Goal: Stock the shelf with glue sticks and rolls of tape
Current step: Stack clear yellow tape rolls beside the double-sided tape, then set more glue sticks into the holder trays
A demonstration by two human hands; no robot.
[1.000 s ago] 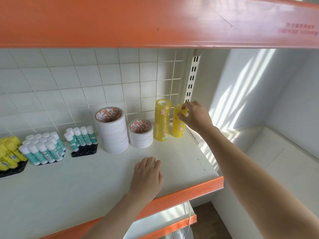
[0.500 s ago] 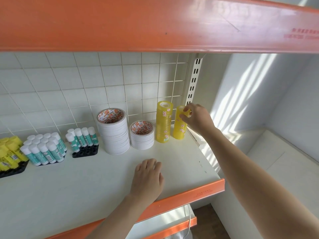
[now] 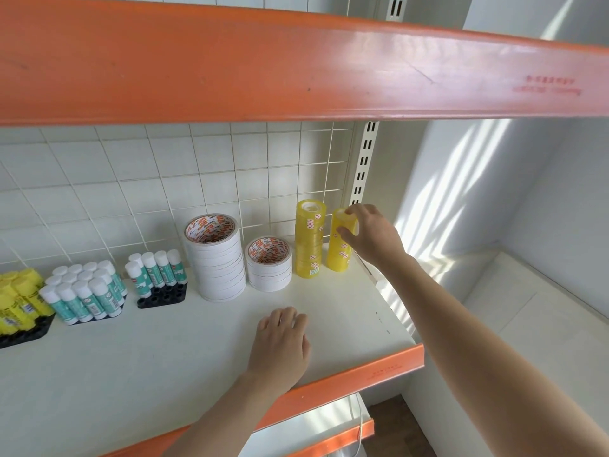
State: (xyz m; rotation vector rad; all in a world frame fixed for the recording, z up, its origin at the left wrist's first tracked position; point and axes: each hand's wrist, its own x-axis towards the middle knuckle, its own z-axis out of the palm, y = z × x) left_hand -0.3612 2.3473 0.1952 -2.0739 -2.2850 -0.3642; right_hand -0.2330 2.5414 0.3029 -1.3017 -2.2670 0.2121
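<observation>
Two stacks of yellow clear-tape rolls stand at the back right of the white shelf. My right hand pinches the top rolls of the right yellow stack between thumb and fingers. The left yellow stack stands beside it, a little taller. A tall stack of white tape rolls and a short stack of white tape rolls sit to the left. Teal glue sticks in a black tray, a second group of teal glue sticks and yellow glue sticks stand at the far left. My left hand rests palm down on the shelf front.
An orange-fronted upper shelf hangs low overhead. A white wire grid back panel and a slotted upright close the back. The shelf's orange front lip runs below my left hand. Another shelf sits lower down.
My right hand has stayed on top of the right yellow stack, shifting its fingers slightly. My left hand has not moved. The view tilted down a little.
</observation>
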